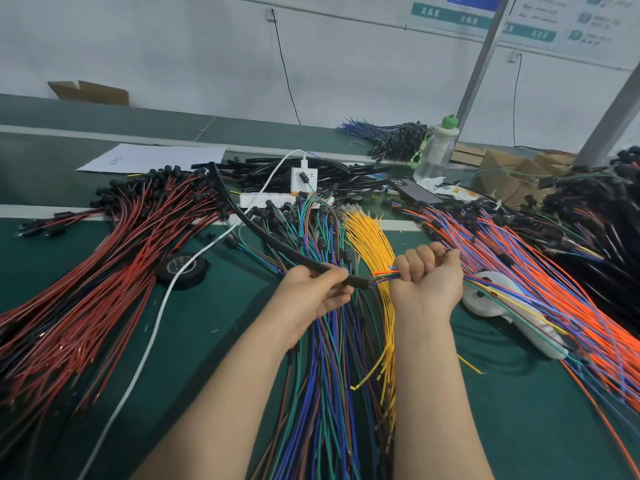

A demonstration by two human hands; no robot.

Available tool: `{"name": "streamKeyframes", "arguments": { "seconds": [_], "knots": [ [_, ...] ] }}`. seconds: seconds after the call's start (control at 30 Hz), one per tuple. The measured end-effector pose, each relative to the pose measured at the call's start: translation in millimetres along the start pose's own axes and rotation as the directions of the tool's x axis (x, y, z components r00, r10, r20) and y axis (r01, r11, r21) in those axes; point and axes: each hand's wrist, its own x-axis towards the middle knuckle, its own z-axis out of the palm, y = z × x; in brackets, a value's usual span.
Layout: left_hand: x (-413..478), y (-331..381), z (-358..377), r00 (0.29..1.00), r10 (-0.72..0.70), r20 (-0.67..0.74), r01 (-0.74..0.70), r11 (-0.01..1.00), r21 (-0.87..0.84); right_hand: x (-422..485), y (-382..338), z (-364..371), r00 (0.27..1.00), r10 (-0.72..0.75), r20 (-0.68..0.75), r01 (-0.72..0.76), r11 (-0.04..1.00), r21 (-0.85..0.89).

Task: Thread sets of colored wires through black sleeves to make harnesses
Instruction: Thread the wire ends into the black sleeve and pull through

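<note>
Above the green counter (207, 341) strewn with wire bundles (104, 271), the left grip (311, 296) curls around the black sleeve (270, 237), whose long axis runs from far left to near right, its near mouth meeting the coloured wires (384, 274) clenched in the right grip (426, 271).

light: we are seeing even, bright indoor light | shadows: soft ones are lying on the table (214, 341) | edges: straight lines are bowing, corners are blurring

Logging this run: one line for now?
left hand holds black sleeve | right hand grips wire set | tips at sleeve end
</note>
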Motion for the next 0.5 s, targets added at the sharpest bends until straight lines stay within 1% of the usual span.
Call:
{"name": "streamKeyframes", "arguments": {
  "seconds": [0.13,0.2,0.3,0.4,0.5],
  "knots": [
    [1.4,-0.2,-1.7,0.999,0.041,-0.027,-0.037,0.988,0.148,0.2,0.5,-0.4,0.999,0.027,-0.026,-0.028,0.999,-0.038],
    [1.7,-0.1,-2.2,0.999,0.043,-0.031,-0.038,0.986,0.162,-0.1,0.3,-0.4,0.999,0.030,-0.033,-0.031,0.999,-0.040],
    [1.5,0.4,-3.5,1.000,0.016,-0.020,-0.015,0.997,0.075,-1.3,1.2,0.5,0.999,0.030,-0.034,-0.030,0.999,-0.013],
    [0.4,1.5,-3.0,1.000,-0.026,0.014,0.028,0.996,-0.086,-2.7,2.6,1.7,0.999,0.039,-0.011,-0.038,0.998,0.057],
    [-0.7,3.0,-0.6,0.997,-0.064,0.048,0.073,0.972,-0.223,-3.6,3.3,1.7,0.999,0.038,0.019,-0.040,0.993,0.111]
  ]
}}
